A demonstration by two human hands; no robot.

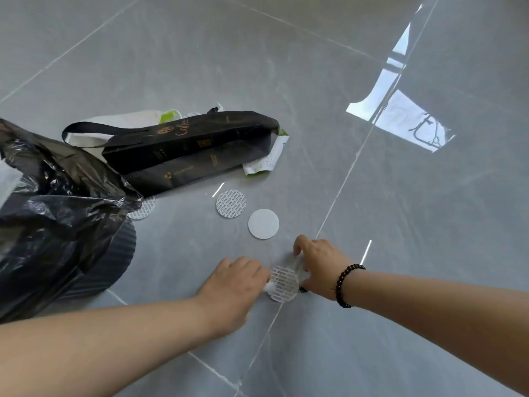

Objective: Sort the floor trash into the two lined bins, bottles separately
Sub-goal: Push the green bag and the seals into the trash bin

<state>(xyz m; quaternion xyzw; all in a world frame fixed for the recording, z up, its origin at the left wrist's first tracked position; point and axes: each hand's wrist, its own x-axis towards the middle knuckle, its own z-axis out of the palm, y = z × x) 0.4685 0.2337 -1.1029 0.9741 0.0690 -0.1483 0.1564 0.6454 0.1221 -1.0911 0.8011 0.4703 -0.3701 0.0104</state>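
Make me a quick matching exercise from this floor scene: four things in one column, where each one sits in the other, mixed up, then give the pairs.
1. black coffee bag
2. plain white disc
3. patterned disc
4. bin liner

A. between the two hands
B. far left, over the ribbed bin
C. lying on its side over white and green wrappers
D. flat on the floor, beyond the right hand

Pairs: 1-C, 2-D, 3-A, 4-B
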